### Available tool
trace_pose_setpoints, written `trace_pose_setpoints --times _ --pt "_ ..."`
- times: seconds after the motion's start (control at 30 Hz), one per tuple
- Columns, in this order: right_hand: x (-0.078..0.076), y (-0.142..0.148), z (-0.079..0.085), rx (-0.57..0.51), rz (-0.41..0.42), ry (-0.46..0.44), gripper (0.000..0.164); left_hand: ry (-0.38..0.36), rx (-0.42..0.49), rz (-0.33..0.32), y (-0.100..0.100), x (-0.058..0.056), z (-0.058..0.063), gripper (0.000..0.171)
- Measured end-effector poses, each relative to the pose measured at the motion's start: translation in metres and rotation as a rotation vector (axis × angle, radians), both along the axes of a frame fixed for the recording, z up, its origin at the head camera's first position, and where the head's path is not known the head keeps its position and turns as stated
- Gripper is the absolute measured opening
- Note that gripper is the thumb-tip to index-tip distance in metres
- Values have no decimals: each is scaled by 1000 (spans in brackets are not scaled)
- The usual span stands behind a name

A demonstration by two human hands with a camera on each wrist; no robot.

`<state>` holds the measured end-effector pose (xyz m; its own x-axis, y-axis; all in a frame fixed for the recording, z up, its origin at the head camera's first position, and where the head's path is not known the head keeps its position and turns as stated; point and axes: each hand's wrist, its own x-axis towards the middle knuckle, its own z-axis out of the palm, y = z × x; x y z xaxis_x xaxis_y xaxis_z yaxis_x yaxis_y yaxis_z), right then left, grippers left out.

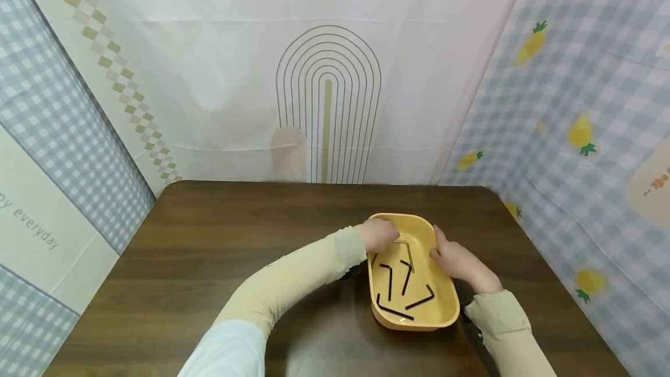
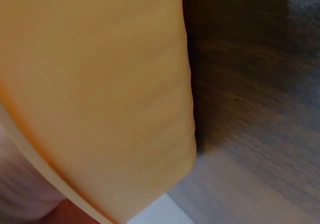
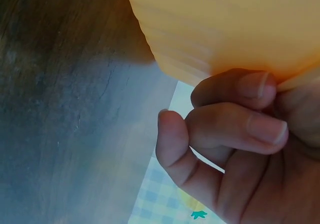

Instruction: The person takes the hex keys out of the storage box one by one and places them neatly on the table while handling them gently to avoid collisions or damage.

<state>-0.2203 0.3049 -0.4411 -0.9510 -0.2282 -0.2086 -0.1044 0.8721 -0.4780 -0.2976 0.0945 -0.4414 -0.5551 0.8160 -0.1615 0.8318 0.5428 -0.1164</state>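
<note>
Yellow tray wall fills the right wrist view, where the right hand has its grip curled against the rim. Left hand clamps the opposite rim, tray resting on the bench. Only the head view shows about 5 black hex keys inside; uneven lifting could slide them out.

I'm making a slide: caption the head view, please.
Both hands, left hand and right hand, grip a yellow tray of black hex keys.
</note>
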Motion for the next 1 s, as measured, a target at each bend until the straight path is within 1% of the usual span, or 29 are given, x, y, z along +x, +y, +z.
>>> trace_pose_setpoints --times 0.1,0.17,0.23,0.37,0.47,0.63,0.7,1.0 --pt "-1 0 0 -9 -16 -9 66 10 -15 -4 1 -2 -2 21" --pt "-1 0 0 -13 -25 -28 66 3 -27 -6 2 -3 -3 22" --pt "-1 0 0 -18 -31 -43 66 -11 -32 3 3 -3 -4 22" --pt "-1 0 -1 -26 -32 -43 66 -35 -25 28 3 -3 -6 22" --pt "-3 1 -2 -26 -33 -37 66 -32 -29 37 4 -3 -6 22" --pt "-3 -1 -1 -29 -40 -46 66 -20 -61 47 4 -1 -5 21" --pt "-2 -1 -1 -32 -45 -50 66 -28 -66 53 3 0 -4 21" --pt "-2 -1 0 -21 -44 -42 66 -50 -52 25 5 -2 -4 20"
